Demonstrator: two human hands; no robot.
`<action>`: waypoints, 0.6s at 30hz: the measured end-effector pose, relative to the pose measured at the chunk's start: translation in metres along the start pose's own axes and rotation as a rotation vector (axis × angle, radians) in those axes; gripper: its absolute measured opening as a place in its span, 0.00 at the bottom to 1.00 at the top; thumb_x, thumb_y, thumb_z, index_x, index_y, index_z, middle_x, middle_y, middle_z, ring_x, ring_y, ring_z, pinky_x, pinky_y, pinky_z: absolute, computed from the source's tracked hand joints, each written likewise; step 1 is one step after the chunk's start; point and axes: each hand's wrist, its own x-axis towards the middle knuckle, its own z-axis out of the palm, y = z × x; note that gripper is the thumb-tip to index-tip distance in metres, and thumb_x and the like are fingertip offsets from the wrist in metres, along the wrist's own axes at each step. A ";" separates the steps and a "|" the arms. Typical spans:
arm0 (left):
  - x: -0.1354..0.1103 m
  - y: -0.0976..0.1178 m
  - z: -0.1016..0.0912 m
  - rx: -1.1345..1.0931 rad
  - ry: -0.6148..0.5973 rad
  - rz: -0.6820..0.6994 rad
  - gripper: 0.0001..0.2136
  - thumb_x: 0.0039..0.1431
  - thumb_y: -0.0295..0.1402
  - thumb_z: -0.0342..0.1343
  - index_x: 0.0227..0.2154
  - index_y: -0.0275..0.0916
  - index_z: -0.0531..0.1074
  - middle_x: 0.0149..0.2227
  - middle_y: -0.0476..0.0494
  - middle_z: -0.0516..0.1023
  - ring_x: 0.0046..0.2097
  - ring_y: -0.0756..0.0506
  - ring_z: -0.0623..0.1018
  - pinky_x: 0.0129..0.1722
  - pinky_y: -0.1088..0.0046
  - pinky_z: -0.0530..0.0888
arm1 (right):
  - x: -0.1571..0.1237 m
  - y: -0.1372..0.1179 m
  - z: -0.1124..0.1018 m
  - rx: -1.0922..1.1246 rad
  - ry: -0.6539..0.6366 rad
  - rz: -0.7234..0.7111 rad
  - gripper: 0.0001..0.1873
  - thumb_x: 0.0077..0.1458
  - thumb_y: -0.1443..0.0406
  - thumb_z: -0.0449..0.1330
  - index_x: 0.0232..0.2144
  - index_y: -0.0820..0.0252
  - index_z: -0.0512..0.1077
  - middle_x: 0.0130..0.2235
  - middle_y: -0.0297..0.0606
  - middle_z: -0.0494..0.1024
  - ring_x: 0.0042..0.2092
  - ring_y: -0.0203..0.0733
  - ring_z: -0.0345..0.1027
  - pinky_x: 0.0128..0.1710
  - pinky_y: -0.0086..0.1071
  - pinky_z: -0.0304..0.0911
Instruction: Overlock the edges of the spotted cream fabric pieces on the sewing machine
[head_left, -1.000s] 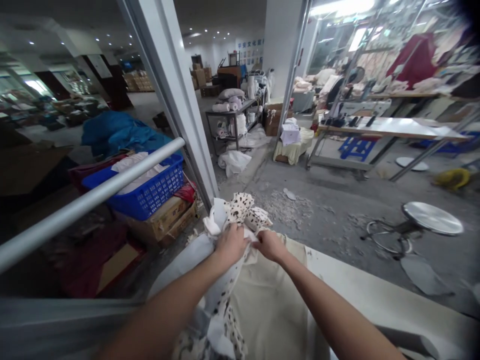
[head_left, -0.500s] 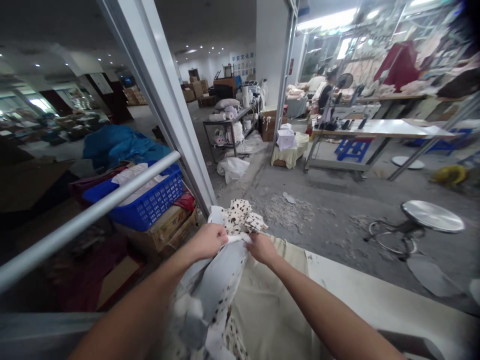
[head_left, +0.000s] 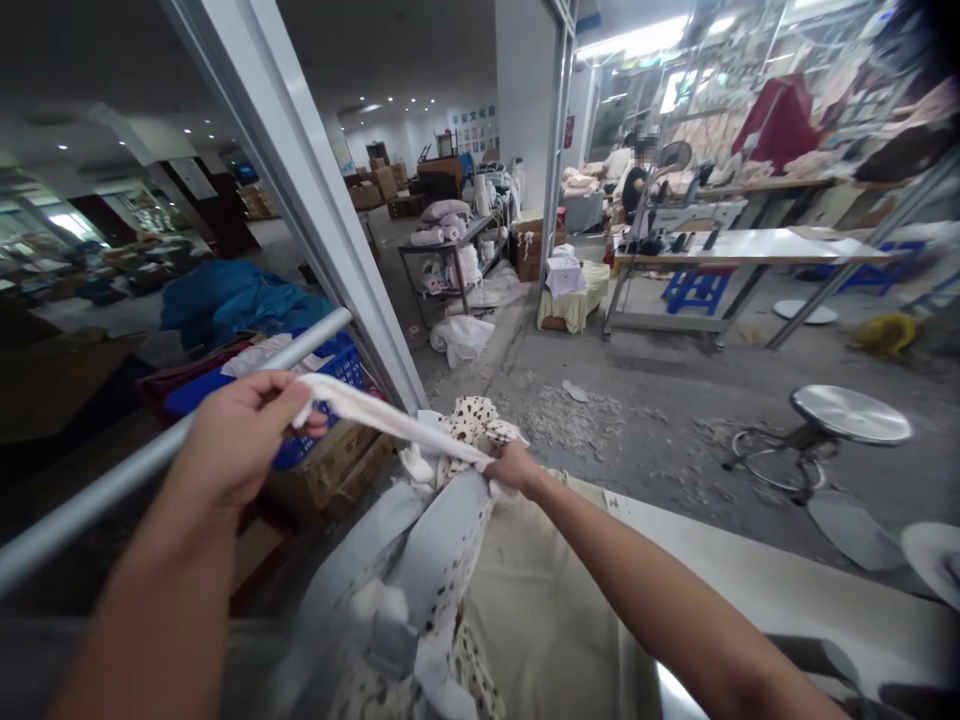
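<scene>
My left hand [head_left: 236, 435] is raised at the left and closed on one end of a white fabric strip [head_left: 375, 412]. The strip runs taut down to my right hand [head_left: 514, 468], which is closed on the bunched top of a white bundle of spotted cloth [head_left: 469, 428]. The bundle hangs down over a cream cloth [head_left: 540, 610] spread on the table edge in front of me. Grey and spotted fabric [head_left: 420, 590] trails below my hands.
A metal rail [head_left: 142, 465] crosses at the left, with a blue basket [head_left: 337, 368] on cardboard boxes behind it. A white pillar [head_left: 315, 210] stands ahead. A round metal stool [head_left: 847, 415] sits at the right; work tables [head_left: 750, 245], shelves and a seated person [head_left: 637, 180] are farther back.
My left hand has pulled up and to the left, drawing the white strip out of the bundle. My right hand stays gripping the bundle's top.
</scene>
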 end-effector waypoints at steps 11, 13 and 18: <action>-0.109 -0.088 0.163 0.699 -0.713 0.588 0.06 0.62 0.30 0.52 0.39 0.41 0.72 0.41 0.42 0.76 0.46 0.43 0.76 0.48 0.68 0.72 | -0.015 0.024 0.007 0.307 0.184 -0.096 0.11 0.56 0.70 0.52 0.35 0.63 0.75 0.29 0.37 0.79 0.33 0.40 0.75 0.34 0.29 0.69; -0.114 -0.093 0.172 0.727 -0.786 0.637 0.08 0.59 0.34 0.57 0.41 0.41 0.73 0.44 0.40 0.76 0.49 0.39 0.74 0.51 0.64 0.71 | -0.022 0.041 0.029 0.273 0.308 -0.050 0.10 0.53 0.70 0.53 0.32 0.62 0.75 0.29 0.39 0.79 0.36 0.43 0.74 0.38 0.32 0.68; -0.113 -0.109 0.185 0.823 -0.840 0.671 0.26 0.51 0.28 0.60 0.54 0.33 0.68 0.58 0.30 0.69 0.61 0.31 0.65 0.63 0.50 0.60 | -0.022 0.065 0.068 0.213 0.418 -0.100 0.19 0.52 0.70 0.56 0.45 0.62 0.78 0.45 0.44 0.79 0.43 0.44 0.72 0.48 0.33 0.66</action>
